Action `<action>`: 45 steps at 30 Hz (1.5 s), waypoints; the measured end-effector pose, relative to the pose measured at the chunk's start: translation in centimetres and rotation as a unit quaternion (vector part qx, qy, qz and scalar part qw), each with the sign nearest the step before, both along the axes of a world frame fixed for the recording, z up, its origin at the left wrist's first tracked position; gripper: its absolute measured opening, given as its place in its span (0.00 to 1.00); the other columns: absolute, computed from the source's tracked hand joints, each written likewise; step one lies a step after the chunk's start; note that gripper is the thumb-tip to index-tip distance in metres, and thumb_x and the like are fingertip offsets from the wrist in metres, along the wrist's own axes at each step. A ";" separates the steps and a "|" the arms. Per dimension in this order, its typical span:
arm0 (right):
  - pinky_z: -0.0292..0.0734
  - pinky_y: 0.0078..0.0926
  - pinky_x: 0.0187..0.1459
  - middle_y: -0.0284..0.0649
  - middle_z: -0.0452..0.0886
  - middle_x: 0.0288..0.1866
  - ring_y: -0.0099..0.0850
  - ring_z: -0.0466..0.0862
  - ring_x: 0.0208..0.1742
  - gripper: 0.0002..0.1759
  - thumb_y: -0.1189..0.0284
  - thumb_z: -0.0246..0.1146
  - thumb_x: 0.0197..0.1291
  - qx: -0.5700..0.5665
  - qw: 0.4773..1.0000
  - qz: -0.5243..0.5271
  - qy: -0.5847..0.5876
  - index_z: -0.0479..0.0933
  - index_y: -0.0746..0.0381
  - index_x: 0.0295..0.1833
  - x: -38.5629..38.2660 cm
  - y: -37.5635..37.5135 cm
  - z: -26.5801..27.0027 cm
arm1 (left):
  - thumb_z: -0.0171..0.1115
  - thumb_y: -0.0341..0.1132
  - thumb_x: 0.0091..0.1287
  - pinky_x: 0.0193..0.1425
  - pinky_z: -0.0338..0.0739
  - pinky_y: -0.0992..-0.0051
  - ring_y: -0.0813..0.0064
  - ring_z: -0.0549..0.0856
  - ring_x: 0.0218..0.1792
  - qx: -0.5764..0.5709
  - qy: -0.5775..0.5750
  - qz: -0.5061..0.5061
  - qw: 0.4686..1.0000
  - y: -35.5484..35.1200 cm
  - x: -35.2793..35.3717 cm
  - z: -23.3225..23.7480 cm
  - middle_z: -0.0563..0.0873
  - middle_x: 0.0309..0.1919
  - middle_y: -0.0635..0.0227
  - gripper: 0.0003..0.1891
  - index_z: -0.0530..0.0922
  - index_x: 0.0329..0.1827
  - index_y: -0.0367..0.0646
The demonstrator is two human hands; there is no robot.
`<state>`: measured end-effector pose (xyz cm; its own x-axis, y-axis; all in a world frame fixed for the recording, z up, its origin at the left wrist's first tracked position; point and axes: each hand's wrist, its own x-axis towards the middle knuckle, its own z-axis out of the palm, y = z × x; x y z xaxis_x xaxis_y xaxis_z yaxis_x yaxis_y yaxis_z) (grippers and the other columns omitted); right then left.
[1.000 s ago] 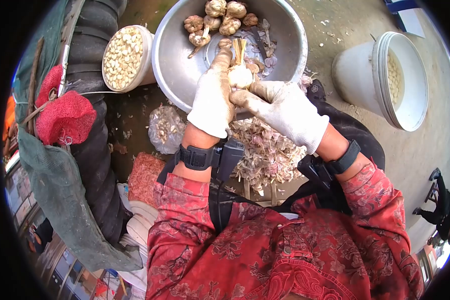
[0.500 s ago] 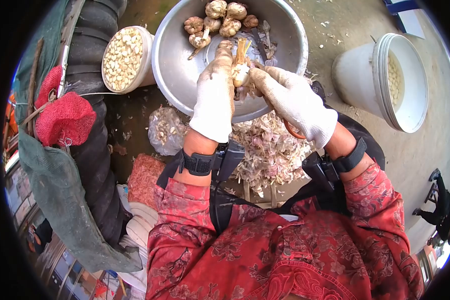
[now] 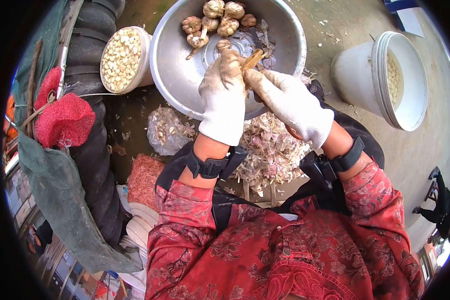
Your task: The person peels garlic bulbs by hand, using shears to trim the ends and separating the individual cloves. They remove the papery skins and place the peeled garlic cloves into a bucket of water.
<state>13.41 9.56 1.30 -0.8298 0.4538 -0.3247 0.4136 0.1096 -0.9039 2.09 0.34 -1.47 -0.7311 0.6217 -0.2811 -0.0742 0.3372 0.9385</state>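
Above the metal basin (image 3: 187,95), my two white-gloved hands meet around one garlic bulb. Its dry yellowish stem (image 3: 253,59) sticks up between the fingers, while the bulb itself is mostly hidden. My left hand (image 3: 224,92) is closed around the bulb from the left. My right hand (image 3: 290,102) pinches at it with thumb and fingers near the stem. Under the right palm a curved orange-brown piece (image 3: 293,133) shows; I cannot make out what it belongs to. Several whole garlic bulbs (image 3: 228,27) lie at the basin's far side, beside loose skins (image 3: 269,61).
Peeled cloves fill a white bucket (image 3: 146,57) at left. Another white bucket (image 3: 355,72) with cloves leans at right. Garlic skins (image 3: 272,155) heap below my hands, next to a plastic bag (image 3: 162,132). A red mesh bag (image 3: 67,120) hangs left by black ribbed tubing (image 3: 90,45).
My left hand has turned inward and wrapped over the bulb, which showed openly between my hands before. The stem now tilts to the right. My right hand has shifted slightly left.
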 end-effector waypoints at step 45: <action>0.76 0.33 0.39 0.50 0.83 0.33 0.38 0.84 0.34 0.24 0.53 0.64 0.59 0.010 0.997 0.067 -0.048 0.80 0.64 0.47 0.1 0.2 1.2 | 0.45 0.48 0.74 0.32 0.83 0.74 0.68 0.86 0.32 0.099 -0.402 0.049 0.909 -0.3 -3.0 1.2 0.85 0.36 0.58 0.21 0.75 0.51 0.36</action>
